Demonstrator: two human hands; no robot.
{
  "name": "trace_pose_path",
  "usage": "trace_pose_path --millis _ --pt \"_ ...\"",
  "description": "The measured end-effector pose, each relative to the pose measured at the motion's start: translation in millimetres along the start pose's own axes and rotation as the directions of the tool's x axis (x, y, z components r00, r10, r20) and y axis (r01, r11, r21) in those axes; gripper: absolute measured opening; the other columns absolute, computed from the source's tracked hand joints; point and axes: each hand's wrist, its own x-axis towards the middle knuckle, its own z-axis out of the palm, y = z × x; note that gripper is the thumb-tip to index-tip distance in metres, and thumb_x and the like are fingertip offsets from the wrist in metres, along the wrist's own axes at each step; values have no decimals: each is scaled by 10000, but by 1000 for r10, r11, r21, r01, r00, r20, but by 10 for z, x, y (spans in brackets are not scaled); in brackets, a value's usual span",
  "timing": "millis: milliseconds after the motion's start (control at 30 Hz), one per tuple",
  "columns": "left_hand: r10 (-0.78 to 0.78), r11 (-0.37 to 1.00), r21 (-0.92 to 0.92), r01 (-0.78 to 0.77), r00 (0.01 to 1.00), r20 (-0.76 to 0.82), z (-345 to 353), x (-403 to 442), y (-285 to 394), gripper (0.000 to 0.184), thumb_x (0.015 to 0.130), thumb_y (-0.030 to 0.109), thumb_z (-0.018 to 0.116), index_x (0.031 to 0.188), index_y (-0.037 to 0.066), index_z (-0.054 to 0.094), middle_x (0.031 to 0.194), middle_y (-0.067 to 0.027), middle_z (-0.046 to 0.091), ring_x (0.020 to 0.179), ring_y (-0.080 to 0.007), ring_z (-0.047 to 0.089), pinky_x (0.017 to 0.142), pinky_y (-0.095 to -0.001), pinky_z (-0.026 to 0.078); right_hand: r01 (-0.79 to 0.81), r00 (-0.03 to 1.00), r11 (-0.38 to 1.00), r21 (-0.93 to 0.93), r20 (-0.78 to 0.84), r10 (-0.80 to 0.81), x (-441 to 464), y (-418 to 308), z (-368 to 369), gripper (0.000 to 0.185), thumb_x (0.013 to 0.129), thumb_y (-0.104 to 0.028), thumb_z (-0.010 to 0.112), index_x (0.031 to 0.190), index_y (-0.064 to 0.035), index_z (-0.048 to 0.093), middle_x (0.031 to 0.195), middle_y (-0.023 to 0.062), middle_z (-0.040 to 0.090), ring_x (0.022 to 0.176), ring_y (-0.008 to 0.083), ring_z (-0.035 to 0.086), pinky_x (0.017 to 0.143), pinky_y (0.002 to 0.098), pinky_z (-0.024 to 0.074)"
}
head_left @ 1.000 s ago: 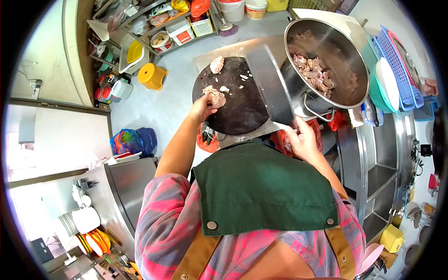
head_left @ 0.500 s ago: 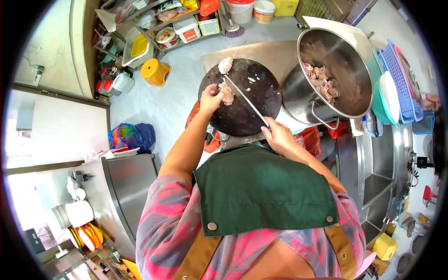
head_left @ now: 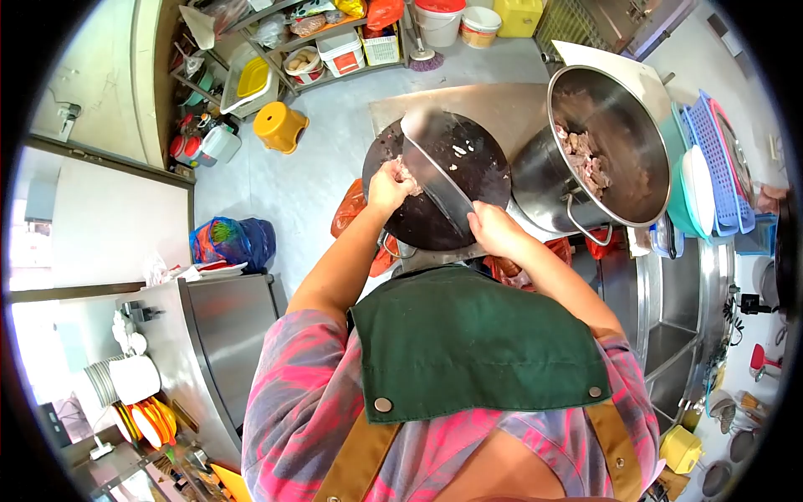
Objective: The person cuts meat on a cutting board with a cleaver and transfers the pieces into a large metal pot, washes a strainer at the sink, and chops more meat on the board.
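Observation:
On a round dark chopping board [head_left: 483,163] my left hand [head_left: 388,187] has its fingers closed around a piece of raw meat [head_left: 409,179]. My right hand [head_left: 495,228] grips the handle of a long knife [head_left: 443,186], its blade lying slantwise over the board with the broad face showing. At the blade's far end is a pale lump [head_left: 422,122], smeared by motion; whether it touches the blade I cannot tell. Small white scraps [head_left: 458,151] are scattered on the board. Right of it, a deep steel pot [head_left: 539,184] holds several pieces of raw meat [head_left: 584,159].
Blue and teal plastic baskets [head_left: 711,159] stack beyond the pot. A yellow stool [head_left: 280,127] stands on the floor to the left, near shelves with tubs [head_left: 341,54]. Steel sinks [head_left: 676,293] line the right side. A stuffed blue bag [head_left: 234,243] sits at left.
The knife has turned from edge-on to showing its broad face. The pale lump at its far end has shifted right and blurred. My left fingers have closed further over the meat.

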Motion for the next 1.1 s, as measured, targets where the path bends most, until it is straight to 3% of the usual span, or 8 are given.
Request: trace_pose_path --millis 233,367,533,733,833,867,967,1100 --pt "150 989 11 -150 988 24 309 -88 -625 69 716 43 625 768 14 589 715 -72 651 666 -136 602 650 -293 486 -48 989 974 -222 123 77 540 -441 250 211 812 -125 449 867 35 576 871 258 626 843 378 628 740 447 495" --pt "54 998 -13 -59 971 -235 380 -178 -636 76 670 88 642 696 22 614 675 -172 621 654 -295 619 657 -355 501 -51 986 966 -253 143 90 487 -448 385 222 816 -71 402 969 33 524 903 248 631 866 367 629 742 446 495" --pt "26 1000 -4 -27 990 -139 244 -237 -383 378 655 185 694 953 -21 587 994 -210 581 899 -333 587 801 -361 468 17 998 967 -253 62 -1 324 -265 491 143 845 -111 419 894 7 484 786 210 619 740 388 614 665 475 482" --pt "-121 990 -79 113 987 -108 419 -67 -440 289 680 188 689 887 -7 632 851 -189 641 814 -337 621 753 -352 486 12 996 950 -311 91 17 109 -205 439 142 811 -53 415 922 18 467 886 224 613 818 370 624 703 448 497" --pt "-109 971 -224 79 986 -124 385 -145 -318 236 687 174 697 857 14 658 819 -162 667 758 -288 649 721 -333 497 -26 994 953 -302 97 58 -44 -108 443 147 833 -77 398 922 23 461 893 241 605 822 398 612 690 463 496" --pt "11 839 -541 -60 996 -92 425 -161 -279 223 684 164 707 874 50 675 853 -129 682 769 -229 658 724 -326 497 -31 995 955 -295 85 59 -47 -78 477 152 842 -89 389 913 23 463 890 250 602 823 408 608 689 469 494" --pt "-87 994 52 92 992 -89 392 -162 -308 260 733 278 645 804 29 665 806 -183 656 796 -324 647 726 -406 508 75 996 967 -243 63 -62 18 -111 489 202 871 -132 349 891 16 485 873 284 592 826 437 592 691 491 481" --pt "-229 971 -111 213 959 -165 411 -198 -225 219 723 258 635 786 50 665 816 -219 628 822 -371 615 756 -433 490 -88 989 920 -383 78 127 431 -352 547 244 878 -146 332 948 0 515 858 271 617 818 429 605 722 503 468"
